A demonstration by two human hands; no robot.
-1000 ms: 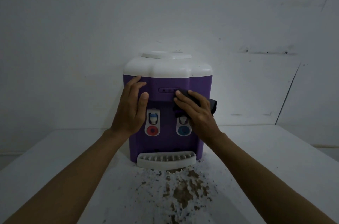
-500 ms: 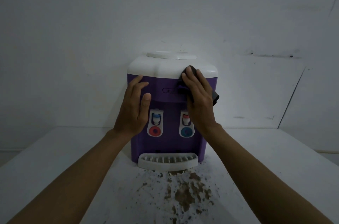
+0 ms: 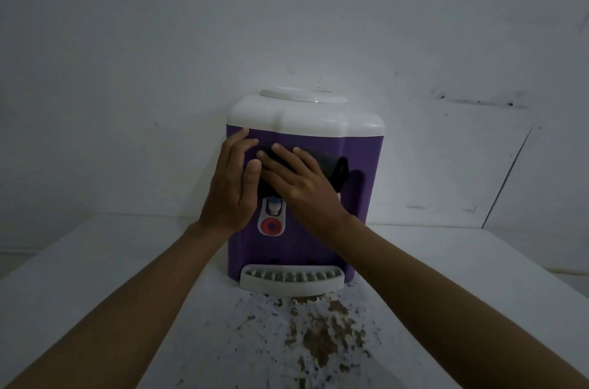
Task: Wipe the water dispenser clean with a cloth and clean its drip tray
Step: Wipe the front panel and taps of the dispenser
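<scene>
Head view: dispenser (image 3: pixel 363 146) upright on counter (image 3: pixel 95 277). Right hand (image 3: pixel 302 184), fingers straight, presses dark cloth (image 3: pixel 331 165) onto the purple upper front. Left hand (image 3: pixel 232 184) lies flat, released, touching the front beside it. Drip tray (image 3: pixel 291 281) sits at the base.

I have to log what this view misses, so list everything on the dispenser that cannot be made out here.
- Head view: the dispenser front right of the red tap is covered by the right hand and cloth.
- Its upper left front lies under the left hand.
- Under the drip tray grille: too dark to tell.
- Its back faces away from the camera.
</scene>
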